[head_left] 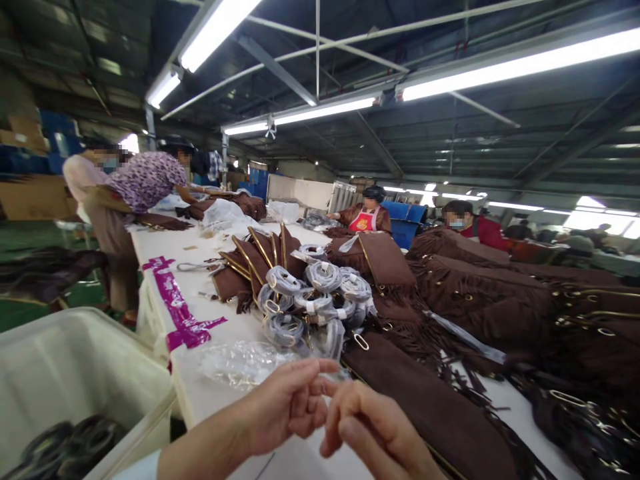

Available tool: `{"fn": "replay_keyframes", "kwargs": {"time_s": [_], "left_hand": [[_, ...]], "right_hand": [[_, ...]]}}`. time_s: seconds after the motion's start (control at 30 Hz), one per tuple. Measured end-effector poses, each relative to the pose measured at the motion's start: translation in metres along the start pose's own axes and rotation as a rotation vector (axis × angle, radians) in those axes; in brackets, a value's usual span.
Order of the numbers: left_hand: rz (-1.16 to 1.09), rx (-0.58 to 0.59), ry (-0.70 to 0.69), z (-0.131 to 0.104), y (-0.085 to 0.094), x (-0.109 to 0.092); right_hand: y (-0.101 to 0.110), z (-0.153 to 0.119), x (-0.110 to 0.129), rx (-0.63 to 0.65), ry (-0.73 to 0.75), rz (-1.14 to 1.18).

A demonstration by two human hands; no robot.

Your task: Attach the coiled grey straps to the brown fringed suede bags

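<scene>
both hands meet low in the view, fingertips pressed together over a scrap of clear plastic film (327,373): the left hand (287,407) pinches it between thumb and fingers, and the right hand (373,430) curls in just beside, its fingers closed toward the same spot, though whether it grips the film cannot be told. the film trails up from the fingers onto the white table (200,393), beside a crumpled clear plastic bag (240,363) lying flat there. just beyond sits a heap of coiled straps wrapped in plastic (315,300), resting against brown suede bags with gold trim (255,263). to the right, more brown fringed suede bags (480,300) cover the table far along its length, and one flat suede piece (425,393) lies right by the right hand. strips of magenta tape (180,313) run along the table's left edge. a white plastic bin (75,373) stands at lower left with dark coiled things in it. farther off, people (135,193) bend over the same table, and others (367,213) work at its far end. long fluorescent tubes (520,63) hang under a dark metal roof, and the floor at left is green.
</scene>
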State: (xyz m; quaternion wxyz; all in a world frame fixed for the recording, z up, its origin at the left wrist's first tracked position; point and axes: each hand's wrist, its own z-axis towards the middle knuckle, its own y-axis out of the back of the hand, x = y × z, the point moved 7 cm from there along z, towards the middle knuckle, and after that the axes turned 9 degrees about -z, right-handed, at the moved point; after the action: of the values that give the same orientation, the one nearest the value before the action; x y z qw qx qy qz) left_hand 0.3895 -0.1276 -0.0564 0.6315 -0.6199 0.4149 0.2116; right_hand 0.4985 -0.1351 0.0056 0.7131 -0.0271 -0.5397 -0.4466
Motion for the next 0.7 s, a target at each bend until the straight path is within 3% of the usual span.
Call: {"fn": "replay_keyframes", "kwargs": {"time_s": [0.07, 0.13, 0.2, 0.33, 0.43, 0.5, 0.53, 0.6, 0.67, 0.7], "left_hand": [[-0.130, -0.031, -0.027, 0.011, -0.001, -0.001], [-0.097, -0.037, -0.071, 0.016, -0.002, -0.007], [0.014, -0.011, -0.085, 0.016, -0.006, -0.009], [0.252, 0.058, -0.046, 0.013, -0.019, 0.008], [0.341, 0.094, 0.011, 0.012, -0.025, 0.021], [0.468, 0.163, 0.021, 0.012, -0.028, 0.017], [0.595, 0.192, -0.032, 0.013, -0.027, 0.006], [0.979, 0.163, -0.271, 0.017, -0.017, -0.034], [1.433, -0.007, -0.571, 0.024, 0.001, -0.085], [1.629, -0.102, -0.629, 0.031, 0.015, -0.106]], "right_hand": [[-0.012, -0.002, -0.010, 0.122, -0.109, 0.013], [-0.012, -0.007, -0.026, 0.163, -0.229, 0.056], [0.006, -0.009, -0.041, 0.034, -0.290, 0.063], [0.047, -0.011, -0.060, -0.378, -0.307, -0.081], [0.042, -0.004, -0.059, -0.388, -0.186, -0.107], [0.036, -0.004, -0.060, -0.368, -0.166, -0.051], [0.035, -0.005, -0.062, -0.375, -0.189, -0.005], [0.041, -0.010, -0.067, -0.436, -0.248, 0.085], [0.050, -0.015, -0.068, -0.517, -0.271, 0.158], [0.053, -0.016, -0.068, -0.533, -0.271, 0.194]]}}
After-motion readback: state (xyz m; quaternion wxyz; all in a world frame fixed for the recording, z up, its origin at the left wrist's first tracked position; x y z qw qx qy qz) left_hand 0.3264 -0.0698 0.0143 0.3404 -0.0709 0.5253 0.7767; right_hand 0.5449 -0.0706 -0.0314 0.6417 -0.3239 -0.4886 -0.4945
